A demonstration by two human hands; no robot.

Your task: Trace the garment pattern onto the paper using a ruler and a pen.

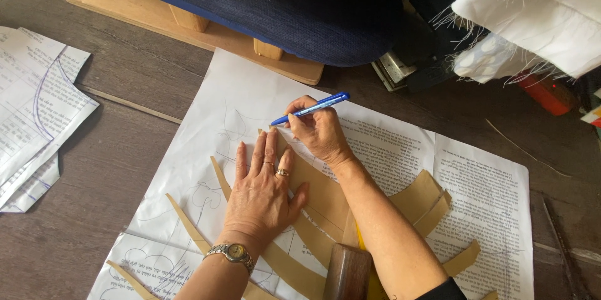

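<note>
Brown card template (316,197): it lies on the large white paper sheet (250,96), and your left hand (263,190) presses flat on it, fingers spread, palm down, gripping nothing. That pressure looks meant to stop the template sliding while an edge is traced. Ring visible on one finger; metal wristwatch (233,253) on the left wrist.

Your right hand (319,131) is closed on a blue pen (311,108) in a writing grip. The tip points left and sits at the upper tip of the template, touching or just off the paper; can't tell which. The right forearm crosses over the template's wider part, adding hold-down.

Outward from the hands:
- More brown card strips (432,203), curved, fan out to the right and lower left of the template, some overlapping.
- The sheet is printed w/ text on its right half; pen outlines already show on the left half.
- Dark wooden rounded object (347,272) at bottom edge, just beside the right forearm; kind unclear.
- Cut paper pieces (34,112) w/ curved pen lines lie well apart, at far left on the dark wood floor (125,150).
- Navy fabric-covered pad on a wooden base (200,31) sits beyond the sheet, top centre.
- White frayed fabric (532,18) hangs top right.
</note>
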